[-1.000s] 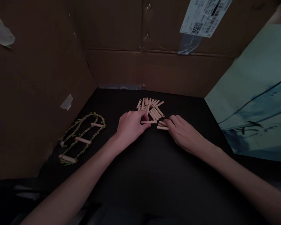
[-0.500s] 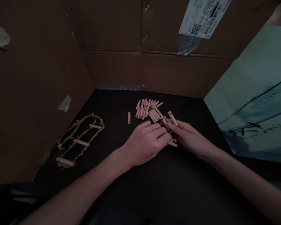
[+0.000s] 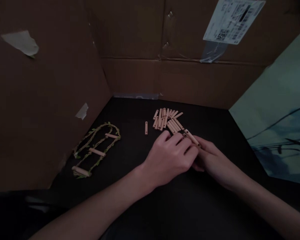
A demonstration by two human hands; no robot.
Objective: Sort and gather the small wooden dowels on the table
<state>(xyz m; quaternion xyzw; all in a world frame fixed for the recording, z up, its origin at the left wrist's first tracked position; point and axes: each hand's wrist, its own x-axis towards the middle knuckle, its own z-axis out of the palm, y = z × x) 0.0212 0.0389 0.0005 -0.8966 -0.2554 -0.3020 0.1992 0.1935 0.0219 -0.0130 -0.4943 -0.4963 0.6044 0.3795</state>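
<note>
my left hand (image 3: 171,155) is curled across the fingers of my right hand (image 3: 212,156), which holds a drilled rod (image 3: 192,137) at a slant; the left fingertips are hidden, so i cannot tell what they grip, and such crowding could, i judge, make the rod slip. off left lies the rope ladder (image 3: 97,152), well apart, then a lone rod (image 3: 146,128). farther, just past my knuckles, the loose pile (image 3: 160,119), which a careless brush could scatter.
</note>
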